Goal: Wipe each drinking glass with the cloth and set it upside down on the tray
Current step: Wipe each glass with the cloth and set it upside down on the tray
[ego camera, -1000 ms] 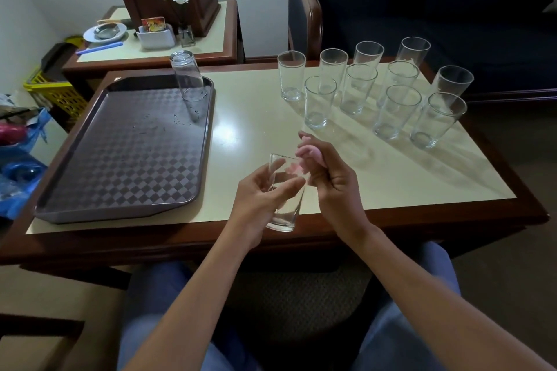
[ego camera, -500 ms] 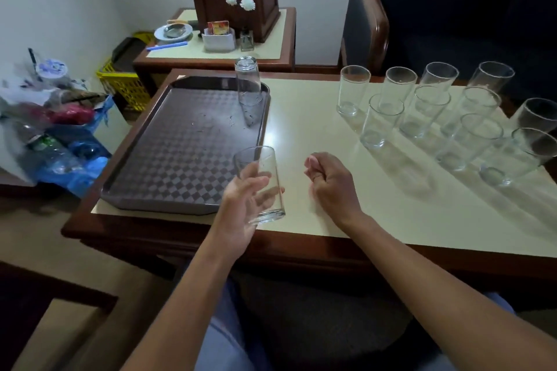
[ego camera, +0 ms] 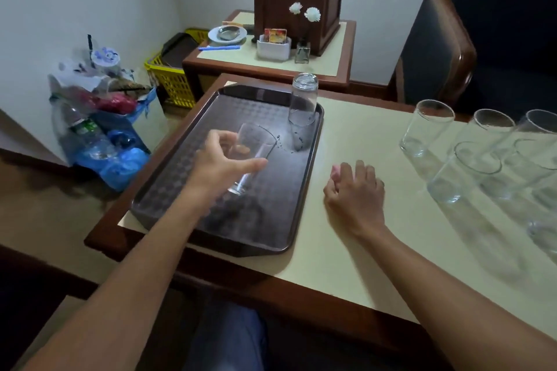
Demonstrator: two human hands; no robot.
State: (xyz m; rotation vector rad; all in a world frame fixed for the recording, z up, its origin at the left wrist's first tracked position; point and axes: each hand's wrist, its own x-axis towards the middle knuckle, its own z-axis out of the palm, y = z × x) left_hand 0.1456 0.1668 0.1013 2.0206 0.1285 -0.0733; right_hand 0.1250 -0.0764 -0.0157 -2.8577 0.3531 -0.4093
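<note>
My left hand (ego camera: 223, 164) holds a clear drinking glass (ego camera: 253, 156) in the air over the middle of the dark brown tray (ego camera: 187, 190), tilted with its mouth up and to the right. One glass (ego camera: 303, 101) stands upside down at the tray's far right corner. My right hand (ego camera: 355, 190) rests on the cream table top right of the tray, fingers curled around a small pink cloth (ego camera: 335, 173), of which only a bit shows. Several upright glasses (ego camera: 422, 129) stand at the right of the table.
A side table (ego camera: 271, 63) behind holds a plate, a white holder and a small flower vase. A yellow basket (ego camera: 171, 78) and bags of bottles (ego camera: 99, 135) sit on the floor at left. A dark armchair (ego camera: 452, 48) stands at the back right.
My left hand has carried the glass from the table's front edge leftward over the tray. My right hand took the cloth out of the glass and came down onto the table.
</note>
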